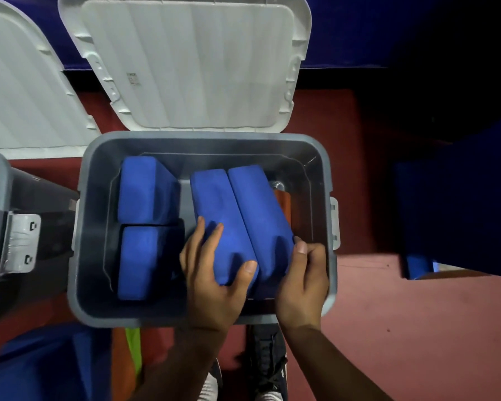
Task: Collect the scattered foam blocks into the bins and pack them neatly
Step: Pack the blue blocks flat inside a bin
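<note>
A grey bin (93, 227) stands open in the middle, its white lid (191, 65) tipped back. Two blue foam blocks lie flat along its left side, one at the back (145, 192) and one at the front (142, 261). On the right side, two more blue blocks lean side by side. My left hand (214, 279) grips the near end of the left leaning block (217, 215), thumb on its front. My right hand (301, 279) holds the near end of the right leaning block (258, 204). An orange block (282, 201) peeks out beneath them.
A second grey bin (0, 227) with a white lid (21, 91) stands at the left, something orange inside. Blue, orange and green blocks (128, 357) lie on the red floor near my feet. A dark blue shape (460, 212) sits at the right.
</note>
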A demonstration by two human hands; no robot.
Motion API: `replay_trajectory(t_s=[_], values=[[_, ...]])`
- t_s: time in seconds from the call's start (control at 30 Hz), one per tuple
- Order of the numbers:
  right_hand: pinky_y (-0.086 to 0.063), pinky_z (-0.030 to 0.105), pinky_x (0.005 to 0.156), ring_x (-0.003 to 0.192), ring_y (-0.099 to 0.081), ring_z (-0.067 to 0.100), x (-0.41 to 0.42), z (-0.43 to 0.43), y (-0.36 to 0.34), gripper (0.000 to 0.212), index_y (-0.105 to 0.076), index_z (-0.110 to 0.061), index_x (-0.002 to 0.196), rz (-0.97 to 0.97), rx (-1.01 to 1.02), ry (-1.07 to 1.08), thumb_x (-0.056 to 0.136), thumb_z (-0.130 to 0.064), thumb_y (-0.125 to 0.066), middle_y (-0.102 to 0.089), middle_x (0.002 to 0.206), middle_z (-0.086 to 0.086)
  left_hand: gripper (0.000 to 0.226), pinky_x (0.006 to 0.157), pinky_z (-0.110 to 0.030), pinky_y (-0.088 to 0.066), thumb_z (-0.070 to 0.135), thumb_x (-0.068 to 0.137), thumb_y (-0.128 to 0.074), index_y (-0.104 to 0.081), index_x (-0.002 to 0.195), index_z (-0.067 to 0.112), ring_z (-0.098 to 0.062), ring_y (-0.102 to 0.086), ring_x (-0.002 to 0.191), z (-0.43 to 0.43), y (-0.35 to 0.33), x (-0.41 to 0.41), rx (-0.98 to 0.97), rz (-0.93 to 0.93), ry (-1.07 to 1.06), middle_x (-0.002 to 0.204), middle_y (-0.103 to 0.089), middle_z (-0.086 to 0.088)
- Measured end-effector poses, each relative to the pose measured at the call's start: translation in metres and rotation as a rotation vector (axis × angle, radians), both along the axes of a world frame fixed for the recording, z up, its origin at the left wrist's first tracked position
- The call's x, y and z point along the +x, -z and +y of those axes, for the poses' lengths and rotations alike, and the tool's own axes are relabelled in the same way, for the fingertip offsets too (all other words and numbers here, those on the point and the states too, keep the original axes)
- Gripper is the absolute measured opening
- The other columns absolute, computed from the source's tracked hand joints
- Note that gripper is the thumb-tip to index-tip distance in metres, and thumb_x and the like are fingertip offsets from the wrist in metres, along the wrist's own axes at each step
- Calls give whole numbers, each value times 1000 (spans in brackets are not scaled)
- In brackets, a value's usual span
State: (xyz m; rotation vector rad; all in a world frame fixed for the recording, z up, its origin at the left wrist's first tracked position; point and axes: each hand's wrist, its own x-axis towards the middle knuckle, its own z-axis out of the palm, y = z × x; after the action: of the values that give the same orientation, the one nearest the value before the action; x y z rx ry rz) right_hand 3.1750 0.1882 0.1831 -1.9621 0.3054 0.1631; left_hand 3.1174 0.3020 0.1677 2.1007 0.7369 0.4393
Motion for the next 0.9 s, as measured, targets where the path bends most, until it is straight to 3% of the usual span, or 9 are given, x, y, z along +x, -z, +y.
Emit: replay_trajectory(t_s=[0.23,0.3,0.37,0.43,0.5,0.57,0.67,0.8,0.9], values=[[-46,26,91,98,-61,8,13,-9,-7,26,-50,-39,89,5,-69,58,94,-60,-36,-65,99,-7,74,118,-29,-30,68,94,-48,-50,145,13,-25,-38,144,-3,-2,19,-10,-29,117,157,-41,-8],[-49,39,88,92,-62,13,17,-12,0,24,-47,-42,86,68,-144,59,98,-59,-35,-65,92,-9,74,118,-21,-28,61,93,-55,-49,147,11,-17,-34,148,-6,3,27,-86,-26,139,159,-37,-6],[-46,36,81,86,-60,8,19,-14,10,24,-47,-38,90,133,-200,5,104,-53,-34,-62,87,-12,79,116,-14,-25,58,88,-59,-41,152,15,-2,-26,149,-9,16,31,-236,29,95,164,-29,-1],[-42,28,74,88,-61,10,22,-16,24,26,-51,-28,102,209,-232,-59,106,-47,-36,-61,91,-12,89,121,-25,-28,68,86,-57,-31,157,22,1,-23,150,-10,32,31,-378,101,38,167,-19,7],[-43,29,73,94,-63,17,22,-16,39,32,-53,-21,113,316,-265,-91,106,-47,-38,-64,99,-6,90,122,-32,-28,74,86,-54,-25,159,28,3,-19,149,-12,41,26,-438,208,58,168,-13,12],[-48,37,85,104,-62,23,20,-15,50,37,-56,-18,119,344,-340,-87,104,-48,-38,-65,113,2,88,115,-13,-20,69,85,-48,-23,160,29,11,-14,142,-15,42,20,-408,311,92,168,-11,11],[-44,47,102,115,-56,22,12,-4,44,36,-60,-20,119,150,-388,-120,103,-44,-38,-60,119,-2,82,102,5,-13,70,92,-44,-32,157,22,12,-19,139,-14,47,11,-353,291,58,167,-19,7],[-45,43,103,115,-54,14,-2,13,40,33,-62,-20,121,87,-266,-352,106,-38,-39,-57,114,-10,70,108,1,-14,56,96,-40,-41,153,15,21,-16,139,-5,60,3,-349,252,0,163,-25,5],[-43,36,110,127,-51,7,-10,24,47,37,-56,-24,137,222,-145,-411,108,-39,-38,-58,134,-8,61,117,-12,-12,47,103,-37,-31,158,21,4,-15,149,3,69,1,-441,308,-73,167,-21,4]])
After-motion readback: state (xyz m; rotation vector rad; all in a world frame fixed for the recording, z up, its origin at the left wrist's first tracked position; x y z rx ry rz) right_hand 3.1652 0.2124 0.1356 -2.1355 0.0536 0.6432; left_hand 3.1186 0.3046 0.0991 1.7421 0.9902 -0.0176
